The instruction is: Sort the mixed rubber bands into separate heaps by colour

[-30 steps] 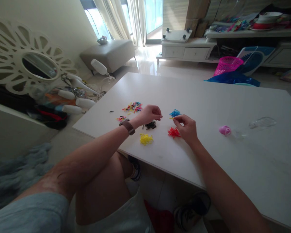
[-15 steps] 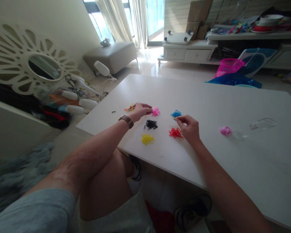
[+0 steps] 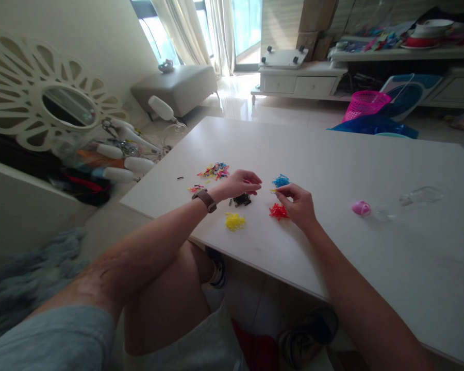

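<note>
My right hand [image 3: 297, 203] pinches a small yellow pin-like clip [image 3: 272, 191] between thumb and fingertips, just in front of the blue clip pile [image 3: 280, 180]. Close below that hand is a pile of red clips [image 3: 278, 211]. My left hand [image 3: 243, 184], a watch on its wrist, hovers over the table with curled fingers. A reddish bit shows among them; whether it is held is unclear. Beneath this hand the black clips [image 3: 243, 201] are partly covered, and the pink pile is hidden. Yellow clips [image 3: 235, 221] lie nearer me, mixed-colour clips [image 3: 216, 170] farther left.
A few loose clips [image 3: 195, 188] and a single black clip [image 3: 180, 178] lie left on the white table [image 3: 332, 165]. To the right are a pink egg-shaped object [image 3: 361, 207] and a clear bottle [image 3: 421, 196]. A pink basket [image 3: 365, 104] stands beyond the far edge.
My left hand has shifted right and slightly nearer, now over the pink pile, uncovering the mixed clips. My right hand has moved slightly left with the yellow clip.
</note>
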Demonstrator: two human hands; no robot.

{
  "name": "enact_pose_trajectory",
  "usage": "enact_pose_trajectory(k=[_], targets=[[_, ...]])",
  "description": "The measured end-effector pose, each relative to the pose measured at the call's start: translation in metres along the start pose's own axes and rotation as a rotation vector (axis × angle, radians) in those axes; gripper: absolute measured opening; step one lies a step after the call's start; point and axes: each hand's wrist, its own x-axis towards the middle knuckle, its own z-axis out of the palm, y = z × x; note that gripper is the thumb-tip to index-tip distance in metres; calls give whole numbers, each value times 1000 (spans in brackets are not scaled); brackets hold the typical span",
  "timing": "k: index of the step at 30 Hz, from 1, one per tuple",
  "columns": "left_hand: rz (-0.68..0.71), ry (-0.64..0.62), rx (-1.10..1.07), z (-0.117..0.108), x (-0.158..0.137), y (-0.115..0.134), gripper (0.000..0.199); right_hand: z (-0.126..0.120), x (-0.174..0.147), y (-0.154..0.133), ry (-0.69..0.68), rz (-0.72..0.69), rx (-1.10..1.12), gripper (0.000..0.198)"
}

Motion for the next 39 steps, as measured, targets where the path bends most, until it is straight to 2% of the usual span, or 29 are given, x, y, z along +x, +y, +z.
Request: enact_pose_trajectory(k=[4,9,13,18,23,30,33,35,39], targets=[[59,-140,78,15,-8,8,20,0,-1,-4,-62,-17,14,10],[85,-213,93,19,-7,10,12,0,-2,-7,-68,-40,16,11],[39,-279,137,3,-6,15,13,1,-2,-8,-58,-31,20,13],[-97,-449,315,-28,-15,15,12,1,-2,-8,-36,-27,17,12],[-199,-541,435,-33,-22,6,14,1,-2,-7,-33,-28,18,10],[-240,-512,467,-29,-23,5,14,1,-2,-3,-50,-25,17,12],[-160,-419,423,-28,-22,9,9,1,-3,-3,-60,-14,23,13],[-90,-339,379,-24,-21,12,13,2,-3,-4,-74,-7,27,13],[34,-260,290,-5,-19,14,21,4,-5,-5,-110,-8,29,14]])
